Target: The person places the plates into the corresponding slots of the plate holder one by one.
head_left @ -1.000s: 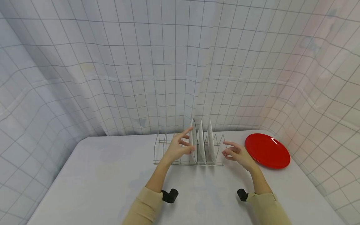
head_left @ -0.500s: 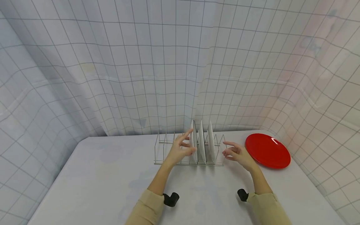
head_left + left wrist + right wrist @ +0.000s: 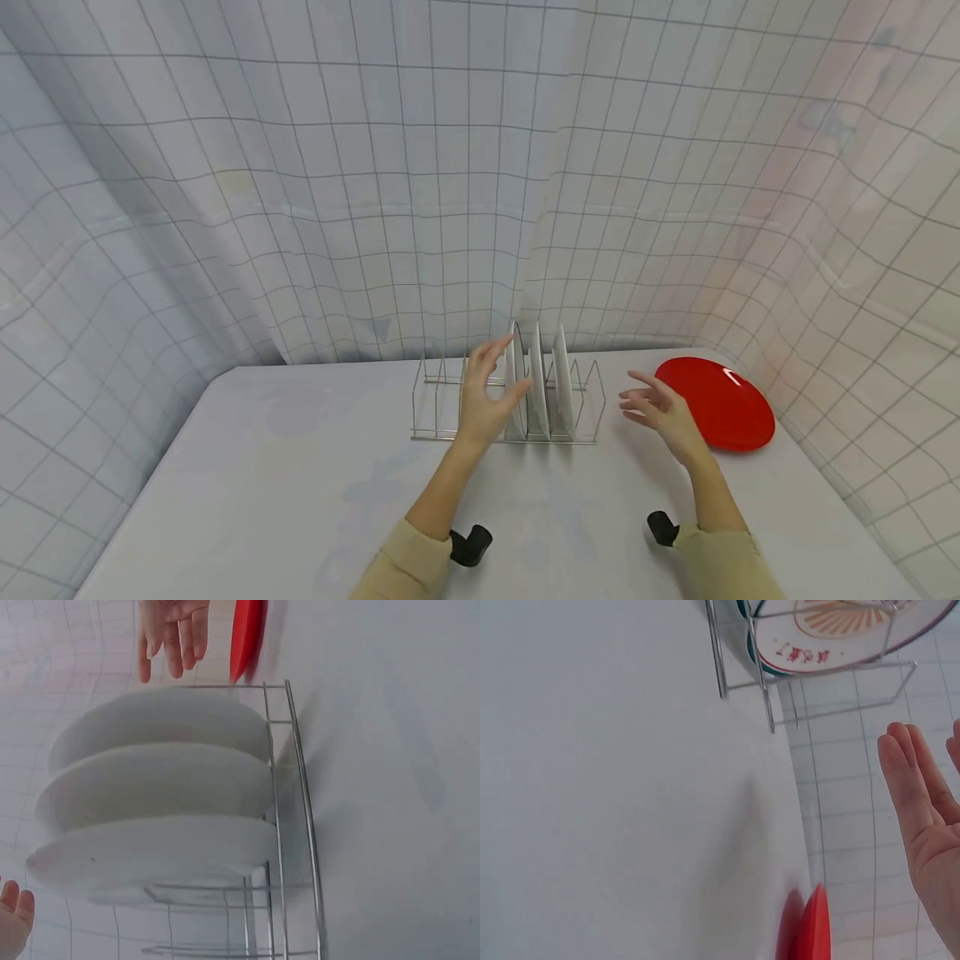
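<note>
Three white plates stand on edge, side by side, in a wire dish rack [image 3: 450,438]: a left plate [image 3: 516,367], a middle plate [image 3: 537,387] and a right plate [image 3: 564,387]. My left hand [image 3: 482,408] hovers at the left plate's side, fingers extended and thumb spread; the left wrist view shows its fingertips apart from the plates. To the right of the rack, my right hand [image 3: 670,421] is held in the air with loosely extended fingers, touching nothing. The right wrist view shows a patterned plate face [image 3: 840,634] with red marks and a dark rim.
A red plate [image 3: 723,408] lies flat at the table's right, behind my right hand. The white table [image 3: 285,483] extends left of the rack and in front of it. Grid-patterned curtains [image 3: 360,208] enclose the back and sides.
My left hand has shifted slightly right, its fingers and thumb spreading away from the left plate. My right hand has moved right, away from the rack. The plates have stayed in place.
</note>
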